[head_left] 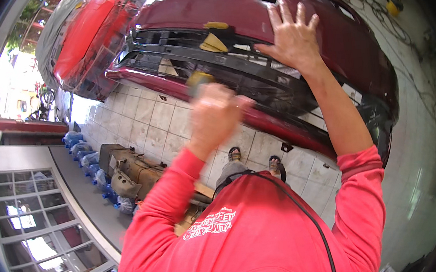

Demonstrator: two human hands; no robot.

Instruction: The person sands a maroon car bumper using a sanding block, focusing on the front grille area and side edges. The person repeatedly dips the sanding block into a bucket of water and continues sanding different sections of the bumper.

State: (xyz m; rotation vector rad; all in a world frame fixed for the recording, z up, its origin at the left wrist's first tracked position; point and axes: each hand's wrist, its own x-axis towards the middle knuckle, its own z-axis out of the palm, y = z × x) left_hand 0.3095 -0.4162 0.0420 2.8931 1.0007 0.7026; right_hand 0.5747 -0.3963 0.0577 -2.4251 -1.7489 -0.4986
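A large maroon car bumper [248, 11] with a black grille opening [255, 82] lies across the space before me. My right hand [294, 42] is open over its right part, palm down and fingers spread; whether it presses on the surface I cannot tell. Smeared by motion, my left hand [215, 116] is closed near the bumper's lower maroon strip [158, 83]. From its far side juts a blurred yellow-and-dark piece [200, 79], too smeared to name. Two yellow pieces, one a folded triangle [213, 43] and one a small strip [216, 25], rest by the grille.
Another bumper, bright red with plastic wrapping [82, 39], stands at the far left. Blue water jugs [92, 166] line the left wall beside a brown bag [134, 165]. Coiled hoses [385, 15] lie on the floor at the far right. A dark cord [309, 211] hangs down my shirt.
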